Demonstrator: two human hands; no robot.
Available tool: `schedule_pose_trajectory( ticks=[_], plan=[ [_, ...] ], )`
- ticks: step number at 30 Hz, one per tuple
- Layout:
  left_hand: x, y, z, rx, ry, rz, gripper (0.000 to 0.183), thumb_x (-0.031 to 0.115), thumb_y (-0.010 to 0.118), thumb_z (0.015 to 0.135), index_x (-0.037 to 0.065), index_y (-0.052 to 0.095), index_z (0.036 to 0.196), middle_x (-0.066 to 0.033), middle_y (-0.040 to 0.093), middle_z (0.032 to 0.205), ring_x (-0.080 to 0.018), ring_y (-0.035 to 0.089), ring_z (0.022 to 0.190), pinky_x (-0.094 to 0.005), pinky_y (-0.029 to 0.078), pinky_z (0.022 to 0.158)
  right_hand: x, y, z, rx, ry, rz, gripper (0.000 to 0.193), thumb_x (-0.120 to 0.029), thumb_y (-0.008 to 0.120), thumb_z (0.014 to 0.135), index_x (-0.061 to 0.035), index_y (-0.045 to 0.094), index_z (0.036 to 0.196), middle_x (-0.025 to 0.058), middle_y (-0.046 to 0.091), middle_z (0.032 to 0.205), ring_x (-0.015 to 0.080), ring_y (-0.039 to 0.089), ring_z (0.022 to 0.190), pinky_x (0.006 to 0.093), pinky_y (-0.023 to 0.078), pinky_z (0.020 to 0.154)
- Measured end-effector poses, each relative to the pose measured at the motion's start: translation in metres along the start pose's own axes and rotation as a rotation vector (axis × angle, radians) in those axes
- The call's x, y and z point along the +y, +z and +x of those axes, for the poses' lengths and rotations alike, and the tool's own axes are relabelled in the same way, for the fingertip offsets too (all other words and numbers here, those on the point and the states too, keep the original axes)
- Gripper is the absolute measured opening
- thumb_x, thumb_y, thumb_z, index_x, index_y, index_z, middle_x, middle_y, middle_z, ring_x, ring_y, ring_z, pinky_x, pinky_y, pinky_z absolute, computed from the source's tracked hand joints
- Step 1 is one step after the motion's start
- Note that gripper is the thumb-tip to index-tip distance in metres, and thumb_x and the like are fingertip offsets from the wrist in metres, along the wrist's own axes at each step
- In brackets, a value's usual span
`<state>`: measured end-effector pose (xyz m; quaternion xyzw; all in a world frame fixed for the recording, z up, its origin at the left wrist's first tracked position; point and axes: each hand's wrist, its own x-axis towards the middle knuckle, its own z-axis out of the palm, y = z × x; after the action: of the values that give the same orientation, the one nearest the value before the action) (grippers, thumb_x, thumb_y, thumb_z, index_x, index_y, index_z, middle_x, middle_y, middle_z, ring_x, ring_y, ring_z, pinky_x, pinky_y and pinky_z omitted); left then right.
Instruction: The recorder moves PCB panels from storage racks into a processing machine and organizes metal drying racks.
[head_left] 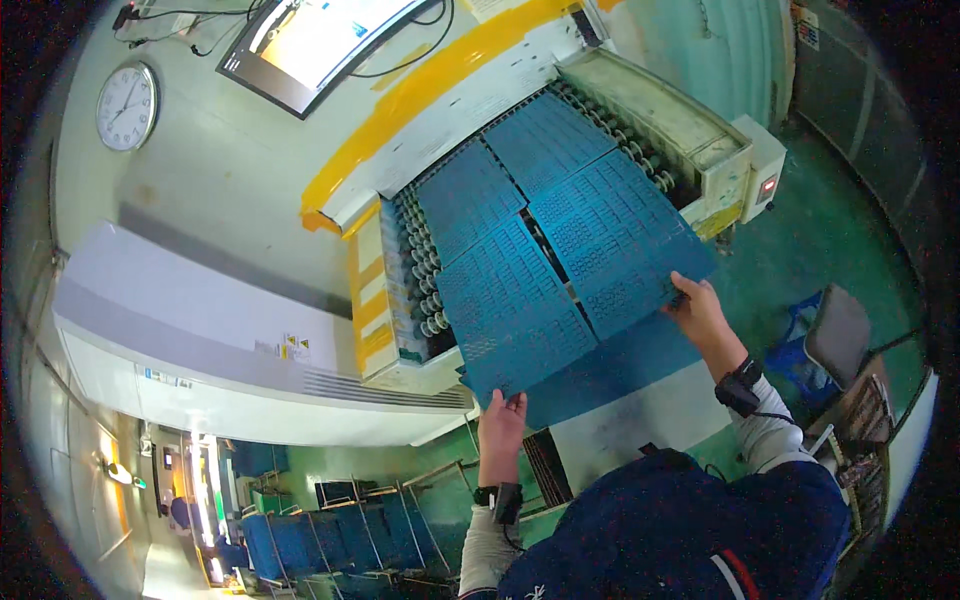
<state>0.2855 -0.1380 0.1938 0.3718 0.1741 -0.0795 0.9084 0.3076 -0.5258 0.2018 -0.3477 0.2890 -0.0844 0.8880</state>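
Two blue circuit board panels with rows of fine patterns lie side by side at the near end of a roller conveyor, the left panel [510,300] and the right panel [625,235]. A narrow dark gap runs between them. My left hand [502,435] pinches the near edge of the left panel, its fingers partly hidden. My right hand [699,312] is closed on the near right corner of the right panel, thumb on top. Farther in lie two more panels, a far left one [468,195] and a far right one [550,140]. Below the near edges shows another blue sheet [625,370].
Wheeled rollers [425,270] line the conveyor's left side; a metal side housing [660,105] bounds its right. A white cabinet [220,330] stands at left, below a wall clock [128,105]. A screen [310,50] hangs above. A grey chair [838,335] stands at right, racks [340,535] lower left.
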Motion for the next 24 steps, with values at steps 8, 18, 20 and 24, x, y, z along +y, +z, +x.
schedule_pose_trajectory(
  ticks=[8,18,20,24],
  plan=[
    [0.0,0.002,0.005,0.003,-0.019,0.004,0.016,0.017,0.059,0.091,0.008,0.059,0.105,-0.0059,0.064,0.105,-0.022,0.06,0.095,-0.0378,0.051,0.086,0.002,-0.005,0.012,-0.104,-0.023,0.053,0.018,-0.016,0.062,0.087,-0.0034,0.056,0.098,0.0062,0.062,0.085,0.0193,0.061,0.068,0.037,0.054,0.055],
    [0.003,0.002,0.016,-0.007,-0.019,-0.048,0.02,0.013,0.058,0.091,0.008,0.055,0.11,-0.0068,0.06,0.109,-0.0245,0.057,0.096,-0.0396,0.05,0.086,-0.004,0.011,0.012,-0.017,0.026,0.032,0.02,-0.016,0.061,0.088,-0.0047,0.054,0.103,0.007,0.062,0.089,0.021,0.061,0.068,0.0359,0.05,0.053],
    [0.003,0.002,0.021,-0.025,-0.027,-0.069,0.022,0.012,0.057,0.092,0.009,0.052,0.113,-0.0067,0.058,0.111,-0.0258,0.057,0.096,-0.0413,0.049,0.086,-0.003,0.01,0.017,-0.079,0.005,0.05,0.022,-0.015,0.061,0.088,-0.0046,0.053,0.105,0.0076,0.062,0.092,0.0212,0.061,0.07,0.0362,0.051,0.054],
    [0.002,-0.001,0.027,-0.018,-0.012,-0.068,0.019,0.013,0.059,0.091,0.008,0.055,0.109,-0.0074,0.059,0.109,-0.0258,0.056,0.096,-0.0407,0.049,0.087,-0.001,0.009,0.024,-0.059,0.008,0.038,0.02,-0.014,0.061,0.087,-0.0048,0.054,0.104,0.0073,0.063,0.091,0.0208,0.061,0.07,0.0366,0.051,0.055]
  ],
)
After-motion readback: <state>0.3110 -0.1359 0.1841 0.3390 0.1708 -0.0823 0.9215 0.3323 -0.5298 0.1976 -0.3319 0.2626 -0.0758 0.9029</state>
